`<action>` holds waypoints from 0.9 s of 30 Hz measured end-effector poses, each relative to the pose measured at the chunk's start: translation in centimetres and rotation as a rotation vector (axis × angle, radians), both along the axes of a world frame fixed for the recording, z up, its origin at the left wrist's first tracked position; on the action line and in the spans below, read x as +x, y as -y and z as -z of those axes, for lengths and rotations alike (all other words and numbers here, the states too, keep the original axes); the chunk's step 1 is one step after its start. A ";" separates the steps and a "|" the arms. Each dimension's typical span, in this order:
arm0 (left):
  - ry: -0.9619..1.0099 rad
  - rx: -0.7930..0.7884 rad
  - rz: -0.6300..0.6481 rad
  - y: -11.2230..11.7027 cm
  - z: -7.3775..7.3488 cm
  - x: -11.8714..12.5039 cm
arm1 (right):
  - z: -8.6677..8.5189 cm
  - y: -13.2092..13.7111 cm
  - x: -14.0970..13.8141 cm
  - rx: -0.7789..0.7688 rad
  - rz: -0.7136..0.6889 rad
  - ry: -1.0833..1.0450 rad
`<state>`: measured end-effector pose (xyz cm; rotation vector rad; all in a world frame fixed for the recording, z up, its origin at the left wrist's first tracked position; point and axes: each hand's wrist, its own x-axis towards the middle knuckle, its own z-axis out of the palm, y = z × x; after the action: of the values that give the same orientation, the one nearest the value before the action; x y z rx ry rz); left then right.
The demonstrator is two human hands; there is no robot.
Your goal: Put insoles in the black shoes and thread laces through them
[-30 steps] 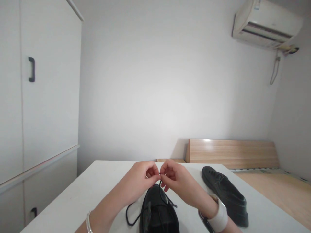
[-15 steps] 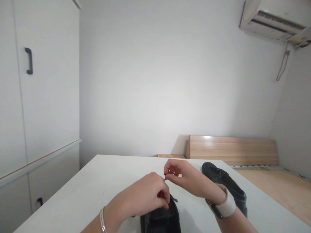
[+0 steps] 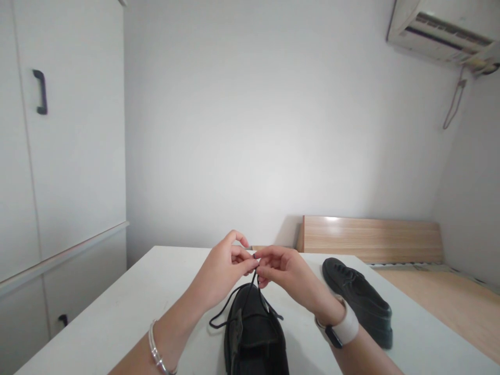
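A black lace-up shoe [image 3: 255,333] rests on the white table with its toe pointing away from me. Its black shoelace [image 3: 251,284] rises from the shoe to my fingertips, and one loop of it hangs over the left side. My left hand [image 3: 230,260] pinches the lace above the toe, the index finger raised. Close against it, my right hand [image 3: 278,265] also pinches the lace between thumb and fingers. The fingertips of both hands nearly meet, so the exact crossing of the lace there is hard to make out.
The second black shoe [image 3: 359,299] lies on the right of the white table [image 3: 175,291]. Beyond the table's right edge is a wooden bed frame with a headboard [image 3: 371,239]. A white cabinet [image 3: 78,156] stands at the left, and an air conditioner [image 3: 449,31] hangs at upper right.
My left hand has risen from low over the shoe to meet the right hand, which moved slightly left. The shoe and the lace stretched up from it now show more fully.
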<state>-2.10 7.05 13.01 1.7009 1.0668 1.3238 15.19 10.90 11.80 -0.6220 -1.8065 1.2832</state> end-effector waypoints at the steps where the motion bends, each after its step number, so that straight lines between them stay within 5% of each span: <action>1: 0.000 0.005 -0.010 0.1 0.0 0.0 | 0.1 0.0 -0.1 0.034 0.011 0.012; 8: 0.053 -0.067 0.000 -0.1 -0.3 -0.9 | 0.6 0.4 -1.1 0.194 0.205 -0.046; 14: -0.030 -0.046 0.039 -1.3 0.1 -1.2 | 0.6 0.5 -1.2 0.218 0.224 -0.096; 17: -0.167 -0.041 0.048 -2.7 1.8 -1.4 | 0.7 0.5 -1.3 0.223 0.235 -0.083; 24: -0.557 -0.140 0.003 -6.5 8.6 -2.2 | 0.9 1.0 -1.3 0.356 0.286 -0.063; 27: -0.596 -0.148 -0.018 -7.1 10.0 -2.2 | 0.8 1.2 -1.2 0.418 0.306 -0.064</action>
<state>-4.27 14.11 3.01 2.0248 1.4676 0.7270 13.97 9.67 11.04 -0.5851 -1.7732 0.6874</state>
